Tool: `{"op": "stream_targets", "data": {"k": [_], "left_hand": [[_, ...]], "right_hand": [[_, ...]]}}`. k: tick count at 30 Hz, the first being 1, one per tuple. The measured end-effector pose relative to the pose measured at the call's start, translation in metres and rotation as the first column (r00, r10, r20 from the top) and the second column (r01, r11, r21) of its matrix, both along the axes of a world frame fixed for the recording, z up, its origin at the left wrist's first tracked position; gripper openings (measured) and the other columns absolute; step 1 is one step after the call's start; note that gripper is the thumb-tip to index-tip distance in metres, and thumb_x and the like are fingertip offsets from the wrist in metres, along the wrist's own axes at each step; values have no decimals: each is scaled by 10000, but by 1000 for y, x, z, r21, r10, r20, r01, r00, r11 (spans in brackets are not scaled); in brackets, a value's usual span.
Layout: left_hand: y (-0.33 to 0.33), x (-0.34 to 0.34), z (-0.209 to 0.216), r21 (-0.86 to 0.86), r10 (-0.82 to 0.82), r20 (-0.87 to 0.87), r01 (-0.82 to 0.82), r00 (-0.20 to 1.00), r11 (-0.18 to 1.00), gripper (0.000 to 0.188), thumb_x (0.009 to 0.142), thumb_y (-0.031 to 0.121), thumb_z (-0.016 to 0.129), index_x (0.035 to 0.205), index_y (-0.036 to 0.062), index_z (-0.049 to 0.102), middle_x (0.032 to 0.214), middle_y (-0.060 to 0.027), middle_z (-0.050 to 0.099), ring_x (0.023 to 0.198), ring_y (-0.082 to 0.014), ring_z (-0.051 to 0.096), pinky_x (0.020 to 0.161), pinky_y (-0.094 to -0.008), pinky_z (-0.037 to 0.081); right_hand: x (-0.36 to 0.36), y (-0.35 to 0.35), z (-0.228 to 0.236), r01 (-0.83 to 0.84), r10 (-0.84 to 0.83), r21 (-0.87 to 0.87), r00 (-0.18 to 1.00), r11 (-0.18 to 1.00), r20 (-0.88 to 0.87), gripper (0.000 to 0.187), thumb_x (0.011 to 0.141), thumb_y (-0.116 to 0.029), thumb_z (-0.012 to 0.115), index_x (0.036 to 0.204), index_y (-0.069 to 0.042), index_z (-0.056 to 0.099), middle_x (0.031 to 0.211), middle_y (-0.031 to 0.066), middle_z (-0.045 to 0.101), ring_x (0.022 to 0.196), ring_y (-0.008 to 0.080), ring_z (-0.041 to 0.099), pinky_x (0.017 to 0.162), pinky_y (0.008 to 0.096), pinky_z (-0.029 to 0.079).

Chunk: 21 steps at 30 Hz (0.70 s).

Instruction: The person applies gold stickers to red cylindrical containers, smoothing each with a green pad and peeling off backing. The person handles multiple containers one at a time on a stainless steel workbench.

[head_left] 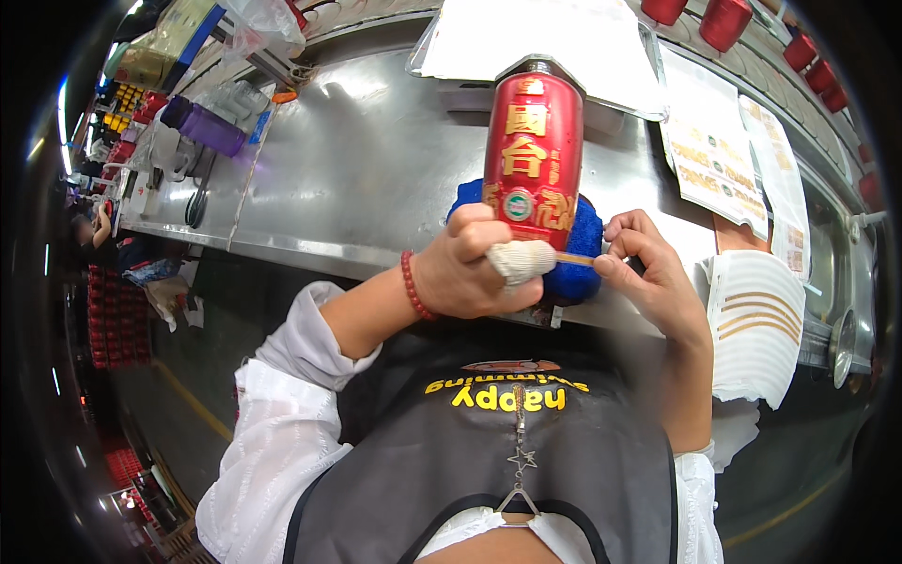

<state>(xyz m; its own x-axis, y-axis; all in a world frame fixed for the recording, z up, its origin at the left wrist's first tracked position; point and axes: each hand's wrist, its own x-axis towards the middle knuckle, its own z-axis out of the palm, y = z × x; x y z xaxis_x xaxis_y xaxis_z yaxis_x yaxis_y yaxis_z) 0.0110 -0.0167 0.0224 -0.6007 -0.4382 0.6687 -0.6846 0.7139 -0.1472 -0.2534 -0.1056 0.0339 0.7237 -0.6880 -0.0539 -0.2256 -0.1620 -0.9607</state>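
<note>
A red bottle (536, 113) with gold characters and a round green-and-white emblem rests against a blue plush pad (584, 235), its dark neck pointing away from me. My left hand (460, 263) is closed round the bottle's near end. A white fabric cot (522, 260) covers one of its digits, pressed near the bottle's lower edge. From beside that cot a narrow gold strip (575, 258) stretches across to my right hand (658, 282), which pinches its end between thumb and finger. The underside of the bottle is hidden by my left hand.
Backing paper with curved gold strips (759, 315) hangs at the right. Printed decal sheets (709, 141) lie beyond it, near a white-covered tray (540, 38). Red bottles (723, 23) stand at the far right. A purple bottle (214, 130) lies left on the metal table (348, 160).
</note>
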Motion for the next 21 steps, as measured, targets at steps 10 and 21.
{"op": "stream_targets", "data": {"k": [10,21], "left_hand": [[-3,-6,-4,-13,24,-35,-25,999,1000,226,651,204,729,853,281,663,1178,83,606,1073,-212,424,866,-376,385],[2,-7,-10,37,40,-63,-38,997,999,316,663,174,775,956,241,678,1239,69,585,1058,-231,402,842,-407,399]], "right_hand": [[1,-2,0,-4,4,4,1000,1000,-20,257,907,-203,717,812,-46,537,1069,54,472,1010,152,452,899,270,368],[5,-1,-1,-12,10,-57,999,998,-31,275,910,-221,719,816,-43,531,1064,41,471,963,132,454,816,241,376]]}}
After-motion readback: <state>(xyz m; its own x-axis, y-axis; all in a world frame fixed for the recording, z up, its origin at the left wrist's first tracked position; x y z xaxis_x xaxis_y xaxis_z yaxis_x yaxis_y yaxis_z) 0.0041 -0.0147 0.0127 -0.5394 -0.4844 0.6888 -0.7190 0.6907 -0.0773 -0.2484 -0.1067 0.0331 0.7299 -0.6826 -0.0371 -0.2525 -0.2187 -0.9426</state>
